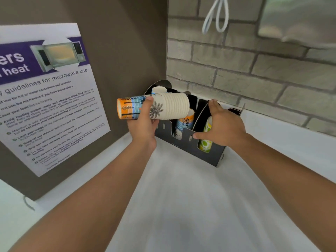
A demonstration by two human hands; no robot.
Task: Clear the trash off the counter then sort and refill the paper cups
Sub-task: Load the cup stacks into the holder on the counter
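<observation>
Head view: left hand (143, 122) grips cup stack (154, 107), right hand (221, 125) grasps holder (214, 155) beside "microwave use" poster (47, 99)

Left hand (143, 122) grips a cup stack (154, 108); right hand (221, 126) holds the black holder (214, 155).
</observation>
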